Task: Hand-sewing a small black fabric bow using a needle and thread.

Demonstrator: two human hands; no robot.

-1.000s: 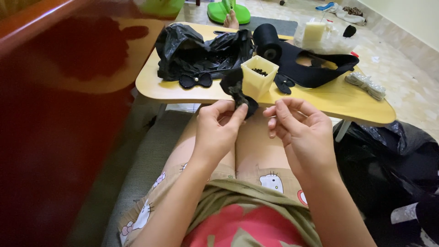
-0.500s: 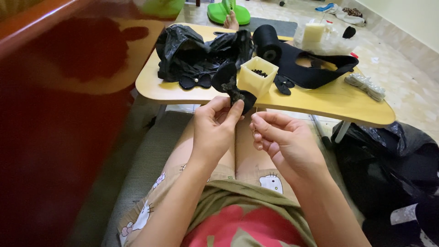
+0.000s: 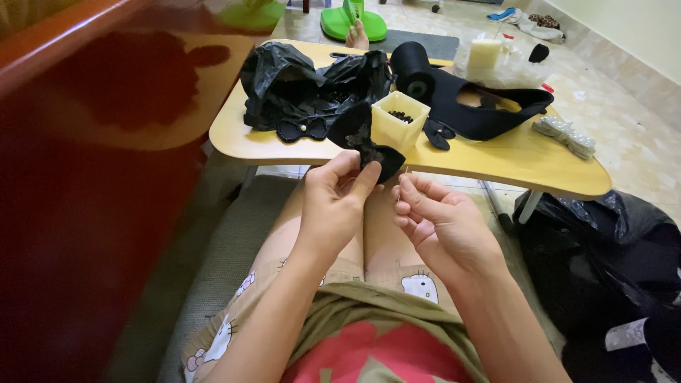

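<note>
Bow: a black fabric bow (image 3: 362, 138) sits at the centre of the frame, just over the near edge of the yellow lap table (image 3: 496, 159); its long axis runs from upper left to lower right, one wing pointing up-left, the other down-right.
Bow texture: soft matte cloth, gathered at a knot with small dark beads (hard to make out).
Left hand: the left hand (image 3: 333, 202) pinches the bow's lower part between thumb and fingers.
Right hand: the right hand (image 3: 436, 220) is just beside it, fingertips pinched on something too thin to tell, perhaps a needle.
Box: a pale yellow square plastic box (image 3: 399, 122) of dark beads stands behind the bow.
Bag: a crumpled glossy black plastic bag (image 3: 291, 85) lies at upper left of the table.
Roll: a black ribbon roll (image 3: 413, 71) stands at upper centre.
</note>
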